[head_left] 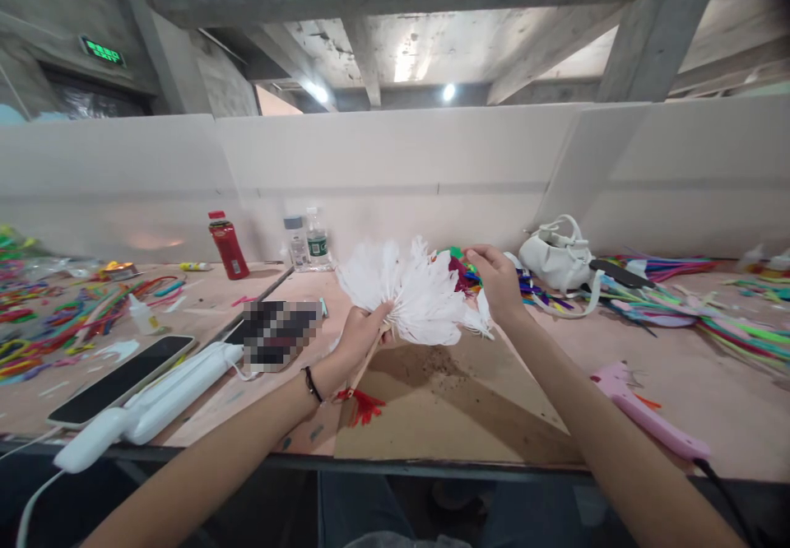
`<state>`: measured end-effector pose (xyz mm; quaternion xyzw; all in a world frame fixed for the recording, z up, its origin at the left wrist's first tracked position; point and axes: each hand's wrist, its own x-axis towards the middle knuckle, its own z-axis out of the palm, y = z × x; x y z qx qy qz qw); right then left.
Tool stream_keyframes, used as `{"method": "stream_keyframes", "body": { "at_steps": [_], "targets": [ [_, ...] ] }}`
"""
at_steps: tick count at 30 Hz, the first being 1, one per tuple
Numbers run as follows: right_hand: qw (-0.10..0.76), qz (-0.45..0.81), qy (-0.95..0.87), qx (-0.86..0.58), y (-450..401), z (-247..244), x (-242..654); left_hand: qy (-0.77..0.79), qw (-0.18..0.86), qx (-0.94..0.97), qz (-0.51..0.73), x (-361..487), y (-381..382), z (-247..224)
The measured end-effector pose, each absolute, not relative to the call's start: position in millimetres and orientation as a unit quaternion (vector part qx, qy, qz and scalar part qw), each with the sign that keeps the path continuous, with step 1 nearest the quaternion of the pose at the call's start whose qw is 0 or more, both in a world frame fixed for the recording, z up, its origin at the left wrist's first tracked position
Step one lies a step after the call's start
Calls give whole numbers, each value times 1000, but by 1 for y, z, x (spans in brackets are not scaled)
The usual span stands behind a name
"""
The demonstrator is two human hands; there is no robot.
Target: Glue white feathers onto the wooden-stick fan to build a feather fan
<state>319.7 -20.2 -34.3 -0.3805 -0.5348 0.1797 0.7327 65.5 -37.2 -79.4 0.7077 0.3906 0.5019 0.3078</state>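
A fan of white feathers [420, 297] is spread open above the table, its feathers fanning up and to the right. My left hand [361, 336] is closed around the base where the feathers meet. A thin handle runs down from there to a red tassel [365, 406]. To the right of the fan, my right hand [499, 283] is raised with thumb and fingertips pinched together; anything between them is too small to make out. Some loose white feathers [480, 318] lie between the fan and my right wrist. Beneath is a brown cardboard sheet [457, 433] with dark specks.
A pink glue gun [657, 420] lies at the right, a white handbag [555, 256] behind it. Colourful pipe cleaners [697, 318] spread nearby. Leftward are a phone [123, 379], a white corded device [178, 392], a glue bottle [143, 315], a red bottle [228, 245] and clear bottles [318, 239].
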Motion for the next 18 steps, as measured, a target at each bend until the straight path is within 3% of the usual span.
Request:
{"method": "stream_keyframes", "body": {
  "at_steps": [7, 12, 14, 18],
  "targets": [
    [732, 196, -517, -397, -21, -32, 321, 278, 67, 828, 482, 49, -60, -55],
    [735, 216, -496, -409, -17, -30, 326, 31, -441, 829, 341, 46, -80, -40],
    [740, 220, -486, -410, -16, -31, 327, -10, -504, 802, 321, 48, -83, -38],
    [747, 225, -474, -409, -15, -32, 329, -30, -530, 787, 314, 50, -84, -37]
  ]
}}
